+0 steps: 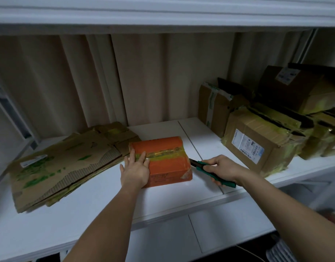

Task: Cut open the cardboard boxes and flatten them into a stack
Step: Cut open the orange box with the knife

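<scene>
- The person's right hand (222,170) is curled round the green handle of a utility knife (212,172), near the front edge of the white shelf (87,205); the dark blade end points left and sits just beside the right end of the orange box (163,159), though actual contact cannot be made out.
- The left hand (135,170) lies flat on the near left part of the orange box, fingers straight and spread, fingertips reaching the tape seam.
- The orange box is a closed, small rectangular carton with softened corners, standing in the middle of the shelf; a band of glossy yellowish tape (163,155) runs lengthwise across its top, and the near right corner looks scuffed.
- Left of it, touching or nearly so, lies a stack of flattened cardboard (55,167): brown sheets with exposed corrugated ridges, green smears and a small white label.
- Farther right stand several unflattened brown boxes (261,142), dented and patched with yellow-green tape; the nearest carries a white shipping label (247,143).
- Behind everything hangs a beige curtain (106,82) in vertical folds.
</scene>
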